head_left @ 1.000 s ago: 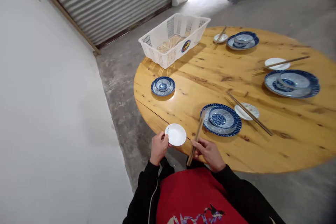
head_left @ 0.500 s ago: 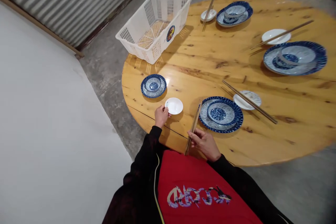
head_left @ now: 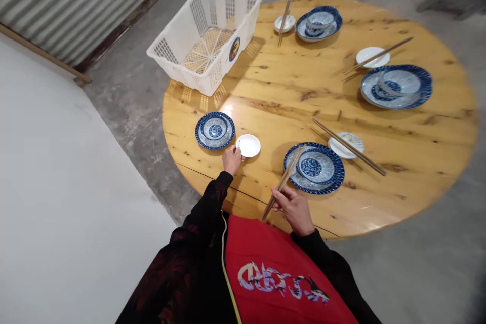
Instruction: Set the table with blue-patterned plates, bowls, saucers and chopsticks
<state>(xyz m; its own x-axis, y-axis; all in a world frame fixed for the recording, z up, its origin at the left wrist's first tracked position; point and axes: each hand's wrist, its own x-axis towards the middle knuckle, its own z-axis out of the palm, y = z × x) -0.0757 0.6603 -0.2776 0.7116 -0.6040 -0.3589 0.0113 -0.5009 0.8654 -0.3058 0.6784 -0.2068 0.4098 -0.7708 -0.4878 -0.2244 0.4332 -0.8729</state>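
Note:
Between the fingers and thumb of my left hand [head_left: 232, 160] is the rim of a small white saucer [head_left: 249, 146], held low over the table or resting on it; I cannot tell which. Just beyond it sits a blue-and-white plate [head_left: 200, 140] with a patterned bowl [head_left: 214, 130] on it. My right hand [head_left: 294, 206] pinches a pair of wooden chopsticks [head_left: 281, 185], slanted up across the edge of a second blue-rimmed plate [head_left: 337, 178]. That plate carries a bowl [head_left: 315, 166] too.
A white plastic basket [head_left: 216, 72] stands at the round wooden table's [head_left: 273, 106] far left edge. Right of my hands, chopsticks [head_left: 351, 148] lie over a saucer [head_left: 343, 140]. Two more settings, with plates [head_left: 424, 92] [head_left: 335, 35], bowls, saucers and chopsticks, are farther back.
My left hand and the saucer have moved slightly forward, closer to the plate at left. The chopsticks in my right hand now lean further right, over the plate. The view has shifted a little.

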